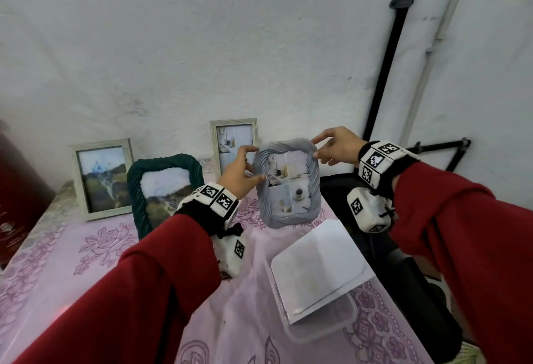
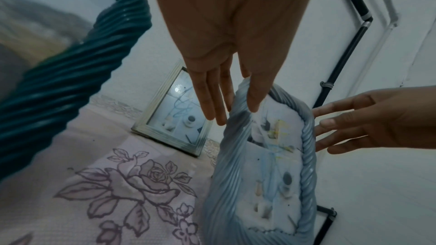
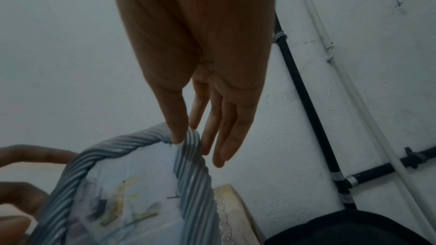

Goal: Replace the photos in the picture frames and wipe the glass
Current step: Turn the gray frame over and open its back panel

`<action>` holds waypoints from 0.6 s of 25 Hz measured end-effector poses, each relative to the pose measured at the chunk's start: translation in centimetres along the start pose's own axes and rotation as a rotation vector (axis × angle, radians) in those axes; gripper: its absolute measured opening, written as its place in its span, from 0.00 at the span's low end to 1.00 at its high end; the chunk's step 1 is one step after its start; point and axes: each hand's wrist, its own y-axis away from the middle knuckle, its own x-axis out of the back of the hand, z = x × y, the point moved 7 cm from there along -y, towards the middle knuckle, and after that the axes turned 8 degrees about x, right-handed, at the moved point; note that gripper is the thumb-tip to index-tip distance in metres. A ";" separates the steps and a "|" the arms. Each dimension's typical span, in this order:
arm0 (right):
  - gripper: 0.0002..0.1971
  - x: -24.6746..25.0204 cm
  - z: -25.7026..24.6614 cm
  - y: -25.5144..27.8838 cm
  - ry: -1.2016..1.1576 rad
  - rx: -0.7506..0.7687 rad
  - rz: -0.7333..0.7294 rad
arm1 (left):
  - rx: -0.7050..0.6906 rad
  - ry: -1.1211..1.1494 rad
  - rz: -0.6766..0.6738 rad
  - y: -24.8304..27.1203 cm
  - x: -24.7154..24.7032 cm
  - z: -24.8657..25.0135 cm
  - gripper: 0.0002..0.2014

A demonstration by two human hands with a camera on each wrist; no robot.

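A grey-blue rope-pattern picture frame (image 1: 288, 184) stands upright on the pink floral tablecloth (image 1: 86, 248), with a marked, smudged photo behind its glass. My left hand (image 1: 258, 163) pinches its upper left edge, thumb on the front and fingers behind. My right hand (image 1: 314, 148) pinches the top right corner. The left wrist view shows my left hand (image 2: 235, 115) on the frame (image 2: 271, 174). In the right wrist view, the thumb of my right hand (image 3: 186, 135) lies on the frame's (image 3: 188, 174) corner, with the fingers behind it.
A dark green rope frame (image 1: 161, 167) and a pale wooden frame (image 1: 101, 179) stand to the left. A small pale frame (image 1: 233, 144) leans on the wall behind. White sheets (image 1: 317, 271) lie on a clear plastic container (image 1: 323, 332) at the front right. A black object (image 1: 340, 190) sits right of the table.
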 end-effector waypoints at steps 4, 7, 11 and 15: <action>0.16 -0.2 -0.4 0.2 -0.055 0.024 0.066 | -0.025 0.140 0.001 0.7 0.6 0.1 0.26; 0.16 0.1 -1.4 0.9 -0.112 0.071 0.092 | -0.055 0.237 -0.008 1.7 1.8 0.7 0.24; 0.15 1.1 -4.5 2.7 -0.229 0.170 0.176 | -0.154 0.322 0.045 3.9 4.7 2.5 0.24; 0.15 1.1 -8.4 5.5 -0.302 0.329 0.208 | -0.214 0.364 0.135 7.0 8.5 3.7 0.24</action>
